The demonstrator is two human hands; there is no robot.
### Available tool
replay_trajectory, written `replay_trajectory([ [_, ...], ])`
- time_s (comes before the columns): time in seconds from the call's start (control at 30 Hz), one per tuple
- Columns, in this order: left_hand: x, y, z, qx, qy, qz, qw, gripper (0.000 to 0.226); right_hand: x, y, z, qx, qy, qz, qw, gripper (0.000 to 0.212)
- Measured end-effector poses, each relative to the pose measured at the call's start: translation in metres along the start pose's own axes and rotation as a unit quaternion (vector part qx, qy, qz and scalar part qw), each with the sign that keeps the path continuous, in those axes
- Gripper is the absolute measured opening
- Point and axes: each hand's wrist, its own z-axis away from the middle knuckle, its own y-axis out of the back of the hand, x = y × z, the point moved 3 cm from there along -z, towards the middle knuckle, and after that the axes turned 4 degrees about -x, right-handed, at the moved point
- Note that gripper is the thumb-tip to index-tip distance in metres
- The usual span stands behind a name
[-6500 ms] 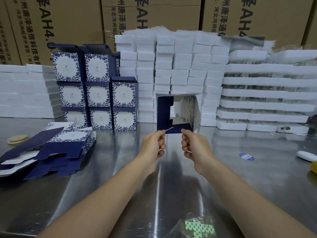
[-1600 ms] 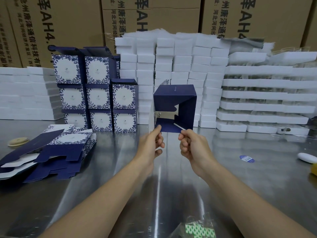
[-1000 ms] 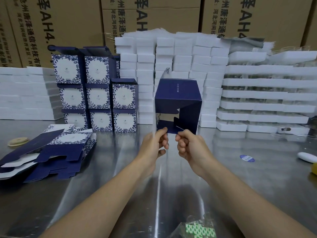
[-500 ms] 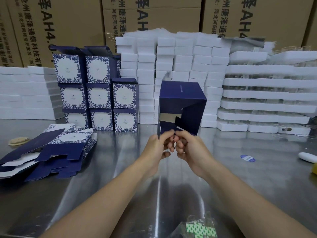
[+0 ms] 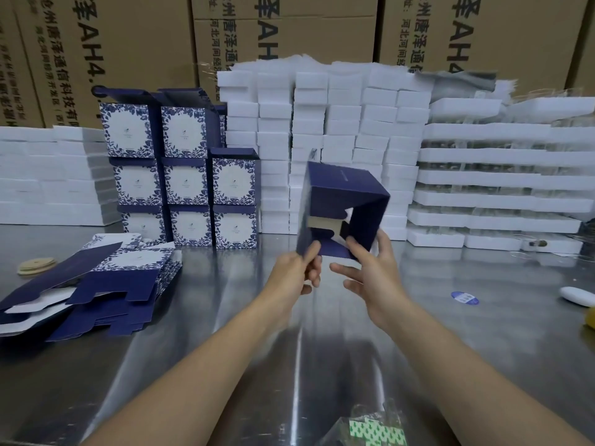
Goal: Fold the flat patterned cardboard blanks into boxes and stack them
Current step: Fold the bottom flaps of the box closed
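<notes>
Steel counter (image 5: 199,342), cartons (image 5: 122,43) stacked behind.
Left grip (image 5: 297,268) and right grip (image 5: 373,275) pinch my tilted box (image 5: 341,188), mouth toward me.

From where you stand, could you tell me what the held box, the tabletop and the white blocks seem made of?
Held box: thin cardboard, matt navy print; a pale raw inner face shows at a flap. Tabletop: metal, likely brushed stainless steel, given streaky reflections. White blocks: probably foam, matt, with slightly ragged edges.
</notes>
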Motion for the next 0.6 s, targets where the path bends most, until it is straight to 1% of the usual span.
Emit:
replay_trajectory([
  [0.07,-0.003,-0.002,0.001,-0.061,-0.001,-0.066,0.996,0.029,-0.001,0.005,-0.002,0.023,0.021,0.009,0.999,0.021],
  [0.1,-0.005,-0.002,0.002,-0.09,0.007,-0.098,0.991,0.025,-0.002,0.007,-0.003,0.034,0.027,0.012,0.999,0.02],
  [0.13,-0.008,-0.001,0.003,-0.103,0.02,-0.12,0.987,0.027,-0.002,0.009,-0.005,0.044,0.03,0.017,0.998,0.021],
  [0.17,-0.012,0.002,0.001,-0.094,0.035,-0.13,0.986,0.028,-0.003,0.011,-0.006,0.053,0.032,0.021,0.998,0.023],
  [0.2,-0.016,0.006,-0.001,-0.069,0.046,-0.121,0.989,0.028,-0.003,0.014,-0.007,0.061,0.034,0.027,0.997,0.025],
  [0.23,-0.018,0.01,-0.002,-0.036,0.052,-0.1,0.993,0.033,-0.003,0.017,-0.009,0.068,0.034,0.031,0.997,0.026],
  [0.3,-0.017,0.02,-0.005,0.032,0.034,-0.07,0.996,0.064,-0.002,0.022,-0.011,0.079,0.031,0.046,0.995,0.03],
  [0.33,-0.015,0.024,-0.006,0.048,0.011,-0.07,0.996,0.08,-0.001,0.025,-0.012,0.081,0.03,0.057,0.995,0.031],
  [0.37,-0.013,0.027,-0.006,0.048,-0.019,-0.07,0.996,0.093,-0.001,0.026,-0.012,0.085,0.031,0.07,0.994,0.032],
  [0.4,-0.01,0.027,-0.007,0.036,-0.047,-0.064,0.996,0.099,0.001,0.028,-0.013,0.087,0.033,0.086,0.992,0.032],
  [0.43,-0.007,0.027,-0.007,0.022,-0.064,-0.06,0.996,0.101,0.002,0.029,-0.012,0.089,0.037,0.105,0.99,0.034],
  [0.5,-0.005,0.024,-0.005,-0.001,-0.076,-0.072,0.995,0.092,0.004,0.029,-0.013,0.083,0.048,0.14,0.985,0.046],
  [0.57,-0.009,0.02,-0.004,-0.017,-0.066,-0.09,0.994,0.081,0.006,0.027,-0.014,0.065,0.054,0.141,0.986,0.058],
  [0.6,-0.011,0.019,-0.004,-0.02,-0.054,-0.091,0.994,0.079,0.006,0.027,-0.014,0.059,0.051,0.14,0.987,0.061],
])
